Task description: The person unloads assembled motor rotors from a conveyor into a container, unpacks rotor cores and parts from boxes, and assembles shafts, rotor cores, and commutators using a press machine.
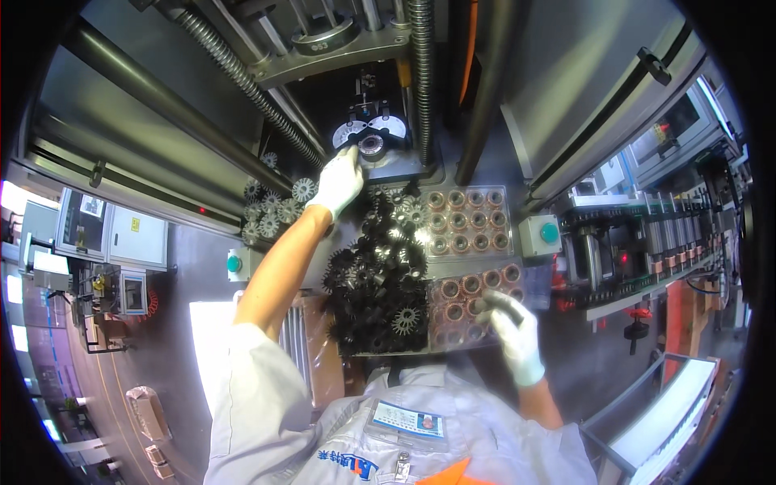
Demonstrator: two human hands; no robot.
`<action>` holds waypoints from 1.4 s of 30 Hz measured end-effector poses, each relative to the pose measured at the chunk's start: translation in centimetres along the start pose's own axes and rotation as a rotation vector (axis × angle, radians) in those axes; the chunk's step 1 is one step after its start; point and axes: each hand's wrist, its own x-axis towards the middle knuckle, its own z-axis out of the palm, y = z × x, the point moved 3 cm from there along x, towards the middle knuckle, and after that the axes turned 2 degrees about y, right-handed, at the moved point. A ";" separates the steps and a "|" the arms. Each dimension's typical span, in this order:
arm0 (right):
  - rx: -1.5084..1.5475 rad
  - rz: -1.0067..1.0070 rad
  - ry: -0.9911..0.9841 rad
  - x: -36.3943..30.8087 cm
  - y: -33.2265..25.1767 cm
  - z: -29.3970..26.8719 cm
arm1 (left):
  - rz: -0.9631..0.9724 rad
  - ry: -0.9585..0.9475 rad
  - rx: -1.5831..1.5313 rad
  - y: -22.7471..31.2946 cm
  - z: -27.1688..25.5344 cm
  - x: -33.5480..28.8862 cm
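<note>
Head: half-curled hands point(339, 178) near round parts point(492, 279)

floor point(149, 347): grey, yellow-lined | left: white cabinet point(145, 242) | far left: bright light point(15, 288)

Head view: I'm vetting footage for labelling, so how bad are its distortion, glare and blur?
Head view: the grey panel at upper right has a bowed edge; the white surface left of the person is washed out; many dark gears merge into near-black; the right hand looks soft at its fingertips.
</note>
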 end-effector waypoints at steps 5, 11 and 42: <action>-0.067 0.013 -0.055 2.1 -0.6 2.1 | 0.094 0.081 0.304 0.6 1.5 0.0; -0.304 -0.081 -0.176 16.0 -2.5 7.7 | 0.023 0.140 0.185 0.7 1.0 0.2; -0.662 -0.239 -0.099 23.0 -2.5 12.2 | -0.452 0.150 -0.729 5.4 -7.2 -5.4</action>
